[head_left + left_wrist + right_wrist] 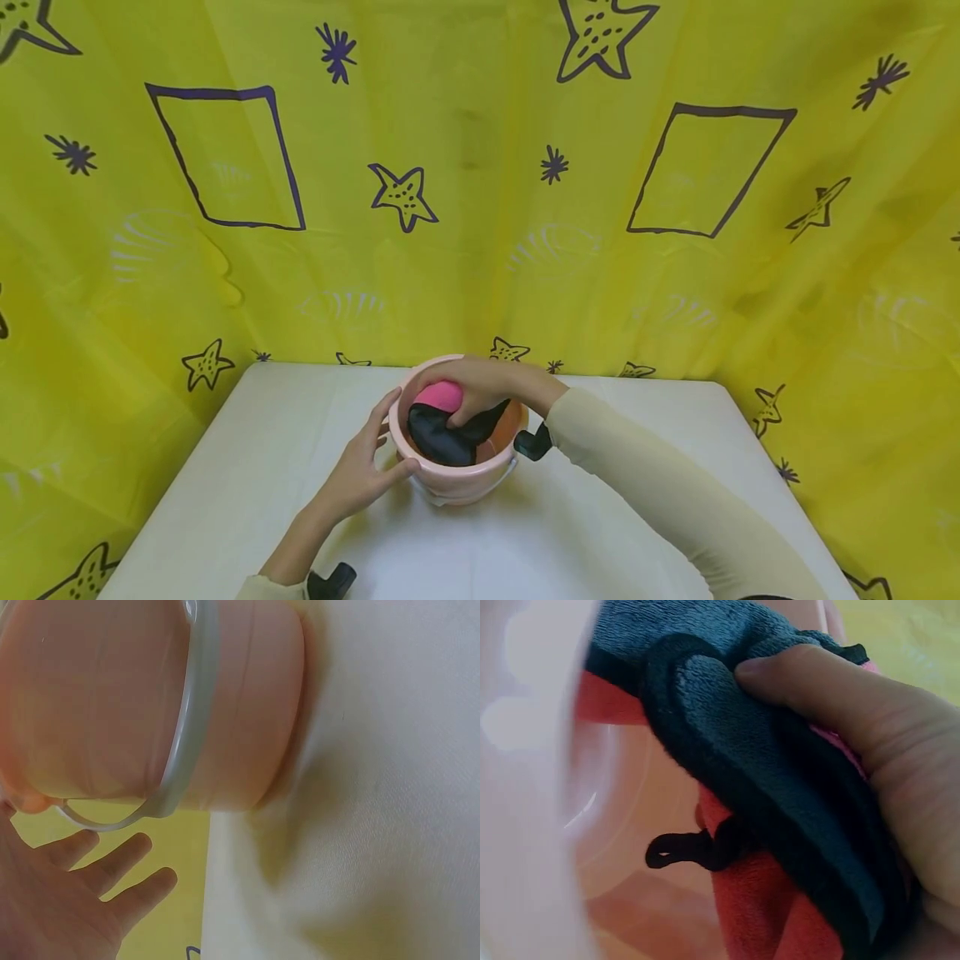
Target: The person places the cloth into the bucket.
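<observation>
A pink plastic bucket (pixel 457 475) stands upright on the white table. My right hand (pixel 480 383) reaches into its mouth and grips a folded cloth (pixel 442 433). In the right wrist view the cloth (pixel 727 720) is dark grey on one face and pink-red on the other, with black edging and a small black hanging loop (pixel 679 850). The thumb presses on its grey face. My left hand (pixel 363 471) is spread at the bucket's left side, index fingertip and thumb at the rim. In the left wrist view the other fingers (pixel 124 862) stand out straight, apart from the bucket wall.
The bucket's pale handle (pixel 187 727) hangs down against its near side. White table surface (pixel 637 517) extends around it. Yellow curtains (pixel 480 275) with drawn stars and frames enclose the back and sides. A dark wrist camera (pixel 534 442) sits close beside the bucket's right rim.
</observation>
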A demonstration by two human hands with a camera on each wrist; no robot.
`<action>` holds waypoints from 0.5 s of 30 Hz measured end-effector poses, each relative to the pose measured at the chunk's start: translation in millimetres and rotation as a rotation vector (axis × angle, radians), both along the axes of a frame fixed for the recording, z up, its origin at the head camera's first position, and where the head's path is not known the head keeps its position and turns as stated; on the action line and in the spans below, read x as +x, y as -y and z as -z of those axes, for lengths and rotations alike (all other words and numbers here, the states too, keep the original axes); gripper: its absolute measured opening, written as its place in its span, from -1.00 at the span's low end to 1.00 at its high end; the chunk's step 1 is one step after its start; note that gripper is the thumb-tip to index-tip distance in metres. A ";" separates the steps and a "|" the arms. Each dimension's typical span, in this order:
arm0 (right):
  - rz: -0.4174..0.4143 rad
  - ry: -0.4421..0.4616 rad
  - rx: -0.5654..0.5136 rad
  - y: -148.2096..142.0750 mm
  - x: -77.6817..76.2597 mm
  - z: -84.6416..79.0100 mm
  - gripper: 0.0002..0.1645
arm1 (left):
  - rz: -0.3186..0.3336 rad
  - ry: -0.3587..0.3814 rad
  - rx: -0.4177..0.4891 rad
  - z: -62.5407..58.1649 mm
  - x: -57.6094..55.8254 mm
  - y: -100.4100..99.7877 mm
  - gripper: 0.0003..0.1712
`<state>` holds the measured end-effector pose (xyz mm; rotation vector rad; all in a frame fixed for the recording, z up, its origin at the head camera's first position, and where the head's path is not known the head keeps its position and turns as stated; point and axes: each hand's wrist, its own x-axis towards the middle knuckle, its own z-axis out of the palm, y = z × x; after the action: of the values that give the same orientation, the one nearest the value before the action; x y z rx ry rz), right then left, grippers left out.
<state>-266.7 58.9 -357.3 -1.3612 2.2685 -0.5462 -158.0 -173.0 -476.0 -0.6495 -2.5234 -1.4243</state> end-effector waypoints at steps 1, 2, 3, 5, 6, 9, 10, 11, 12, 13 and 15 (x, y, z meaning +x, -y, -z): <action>-0.010 -0.011 0.013 3.1 -0.5 0.1 -0.27 | -0.002 0.001 0.002 0.2 0.0 0.1 0.18; -0.022 -0.023 0.026 6.2 -0.7 0.3 -0.28 | -0.002 0.003 0.005 0.4 0.1 0.0 0.18; -0.027 -0.037 0.042 8.8 -0.8 0.4 -0.30 | -0.003 0.006 0.006 0.6 0.1 -0.2 0.18; -0.021 -0.056 0.079 12.9 -0.3 0.2 -0.32 | -0.004 0.014 0.002 0.8 0.1 -0.8 0.18; -0.017 -0.063 0.096 14.3 -0.1 0.3 -0.32 | -0.006 0.018 -0.002 1.0 -0.1 -1.2 0.18; -0.009 -0.080 0.124 17.0 0.1 0.6 -0.34 | -0.013 0.025 -0.013 1.0 -0.4 -1.8 0.18; -0.014 -0.086 0.124 17.6 -0.2 0.9 -0.34 | -0.016 0.025 -0.013 1.0 -0.5 -1.7 0.18; -0.023 -0.093 0.122 18.2 -0.5 1.2 -0.34 | -0.019 0.025 -0.011 0.9 -0.5 -1.4 0.18; -0.036 -0.102 0.118 18.8 -1.2 1.9 -0.34 | -0.020 0.023 -0.008 0.9 -0.6 -1.0 0.18; -0.044 -0.110 0.115 18.8 -1.4 2.4 -0.34 | -0.020 0.020 -0.005 1.0 -0.5 -1.0 0.18; -0.058 -0.124 0.115 19.0 -1.8 3.4 -0.34 | -0.020 0.017 -0.003 1.4 -0.6 -0.8 0.18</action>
<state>-268.6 39.9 -360.7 -1.4340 2.3099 -0.3153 -158.5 -172.2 -477.4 -0.6131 -2.5380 -1.4258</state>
